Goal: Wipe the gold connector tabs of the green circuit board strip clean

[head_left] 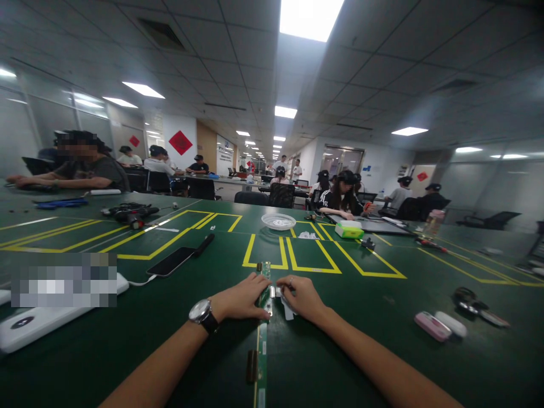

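Observation:
A long, narrow green circuit board (262, 362) lies lengthwise on the table in front of me, with brown flex pieces on its left edge. My left hand (243, 297), wearing a wristwatch (200, 311), holds the board's far part from the left, thumb and fingertips along its edge. My right hand (304, 297) is closed at the board's right side, its fingers pinching a crumpled white sheet (289, 313), perhaps tissue or a wipe. By those fingertips a small silvery piece (272, 292) sits on the board. Whether the fingers touch it is hard to tell.
Left lie a phone (172, 261) on a cable and a white device (51, 323). Ahead stand a clear round dish (278, 221) and a green-white packet (349, 229). Right are a pink case (432, 326) and keys (478, 306). Yellow tape marks the green table; people sit beyond.

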`<state>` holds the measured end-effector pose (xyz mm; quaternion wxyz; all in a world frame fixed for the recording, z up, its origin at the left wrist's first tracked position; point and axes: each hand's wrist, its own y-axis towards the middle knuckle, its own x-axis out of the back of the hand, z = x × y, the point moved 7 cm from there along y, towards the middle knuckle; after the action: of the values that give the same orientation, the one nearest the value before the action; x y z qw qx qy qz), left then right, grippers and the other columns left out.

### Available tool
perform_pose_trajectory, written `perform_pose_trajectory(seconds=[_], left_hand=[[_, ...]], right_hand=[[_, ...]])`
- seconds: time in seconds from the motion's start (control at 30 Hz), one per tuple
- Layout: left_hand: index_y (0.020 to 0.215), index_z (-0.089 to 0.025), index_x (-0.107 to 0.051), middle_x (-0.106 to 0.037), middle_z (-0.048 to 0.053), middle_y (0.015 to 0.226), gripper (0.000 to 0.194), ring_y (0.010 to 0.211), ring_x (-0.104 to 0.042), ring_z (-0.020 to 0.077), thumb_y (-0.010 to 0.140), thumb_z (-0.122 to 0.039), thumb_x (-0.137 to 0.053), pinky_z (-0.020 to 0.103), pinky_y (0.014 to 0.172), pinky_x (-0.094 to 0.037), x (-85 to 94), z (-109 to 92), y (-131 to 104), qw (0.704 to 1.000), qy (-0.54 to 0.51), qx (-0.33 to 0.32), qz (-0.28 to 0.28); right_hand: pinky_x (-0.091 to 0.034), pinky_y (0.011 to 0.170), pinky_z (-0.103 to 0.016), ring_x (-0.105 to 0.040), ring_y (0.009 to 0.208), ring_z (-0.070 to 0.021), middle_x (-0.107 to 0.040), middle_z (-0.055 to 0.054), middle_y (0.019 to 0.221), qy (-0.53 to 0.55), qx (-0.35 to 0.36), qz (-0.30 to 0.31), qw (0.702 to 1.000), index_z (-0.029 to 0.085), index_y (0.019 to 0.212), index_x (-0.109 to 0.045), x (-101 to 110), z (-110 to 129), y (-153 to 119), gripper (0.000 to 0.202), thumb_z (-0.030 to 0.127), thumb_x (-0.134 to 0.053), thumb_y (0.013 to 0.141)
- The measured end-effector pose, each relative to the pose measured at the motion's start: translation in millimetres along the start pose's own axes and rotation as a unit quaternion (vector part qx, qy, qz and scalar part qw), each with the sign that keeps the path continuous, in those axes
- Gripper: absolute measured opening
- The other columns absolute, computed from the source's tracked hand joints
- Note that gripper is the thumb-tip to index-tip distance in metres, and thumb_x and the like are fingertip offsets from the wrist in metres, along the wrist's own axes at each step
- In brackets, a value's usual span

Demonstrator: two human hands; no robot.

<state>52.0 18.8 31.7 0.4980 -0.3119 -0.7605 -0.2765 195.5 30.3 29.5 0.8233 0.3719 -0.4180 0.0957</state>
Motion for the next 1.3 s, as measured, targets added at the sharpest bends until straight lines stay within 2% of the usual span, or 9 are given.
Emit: perform_pose_trajectory(seconds=[0.17, 0.33, 0.53, 0.63, 0.77, 1.1, 1.3], left_hand=[[0.137, -0.025, -0.037, -0.046, 0.007, 0.131, 0.073, 0.119, -0.039, 0.029, 0.077, -0.057, -0.064, 0.039, 0.1, -0.032, -0.7, 0, 0, 1.0, -0.01, 0.008, 0.005], [0.132, -0.024, -0.045, -0.05, 0.007, 0.124, 0.066, 0.114, -0.042, 0.0296, 0.077, -0.056, -0.065, 0.038, 0.096, -0.035, -0.3, -1, 1, 1.0, 0.002, -0.007, -0.004], [0.129, -0.023, -0.051, -0.049, 0.008, 0.126, 0.063, 0.111, -0.043, 0.0289, 0.078, -0.058, -0.063, 0.037, 0.095, -0.036, -0.2, -2, 1, 1.0, 0.017, 0.001, 0.002], [0.13, -0.023, -0.05, -0.048, 0.007, 0.128, 0.065, 0.113, -0.042, 0.0289, 0.077, -0.059, -0.063, 0.037, 0.096, -0.035, -0.1, -2, 1, 1.0, 0.024, 0.006, 0.009], [0.132, -0.022, -0.048, -0.048, 0.008, 0.128, 0.066, 0.113, -0.042, 0.0293, 0.078, -0.058, -0.063, 0.038, 0.097, -0.035, 0.6, -4, 1, 0.999, 0.033, 0.011, 0.017], [0.131, -0.023, -0.048, -0.047, 0.008, 0.129, 0.064, 0.113, -0.042, 0.0292, 0.079, -0.058, -0.061, 0.039, 0.096, -0.035, -1.0, -3, 2, 0.999, 0.042, 0.003, 0.017], [0.13, -0.021, -0.049, -0.046, 0.008, 0.131, 0.063, 0.114, -0.041, 0.0297, 0.079, -0.056, -0.063, 0.039, 0.097, -0.036, -1.7, -3, 2, 0.999, 0.043, 0.009, 0.021]], right_hand=[[-0.049, 0.08, -0.026, -0.066, 0.084, -0.0154, -0.072, -0.004, 0.093, -0.005, 0.009, -0.003, 1.0, 0.019, 0.098, -0.068, 2, 4, -1, 0.029, 0.011, -0.047, 0.081], [-0.049, 0.075, -0.025, -0.065, 0.078, -0.0147, -0.071, -0.004, 0.087, 0.006, -0.004, -0.008, 1.0, 0.018, 0.097, -0.068, 2, 1, 1, 0.029, 0.009, -0.046, 0.08], [-0.047, 0.081, -0.029, -0.063, 0.086, -0.017, -0.069, -0.006, 0.09, -0.044, 0.026, -0.028, 0.998, 0.018, 0.091, -0.067, 15, -1, 3, 0.026, 0.008, -0.047, 0.078], [-0.047, 0.082, -0.03, -0.061, 0.087, -0.0175, -0.068, -0.005, 0.09, -0.07, 0.071, 0.027, 0.995, 0.019, 0.085, -0.068, 17, -2, 2, 0.025, 0.006, -0.048, 0.076], [-0.045, 0.087, -0.03, -0.06, 0.092, -0.0169, -0.068, -0.004, 0.095, -0.048, 0.125, 0.119, 0.984, 0.019, 0.086, -0.069, 13, -2, -2, 0.03, 0.004, -0.046, 0.075], [-0.044, 0.09, -0.032, -0.057, 0.097, -0.0167, -0.065, -0.005, 0.103, -0.029, 0.124, 0.127, 0.984, 0.019, 0.097, -0.069, 8, -7, -4, 0.04, 0.0, -0.043, 0.074], [-0.044, 0.089, -0.031, -0.057, 0.097, -0.0163, -0.064, -0.005, 0.102, -0.022, 0.123, 0.129, 0.984, 0.02, 0.097, -0.07, 8, -7, -3, 0.042, -0.002, -0.042, 0.074]])
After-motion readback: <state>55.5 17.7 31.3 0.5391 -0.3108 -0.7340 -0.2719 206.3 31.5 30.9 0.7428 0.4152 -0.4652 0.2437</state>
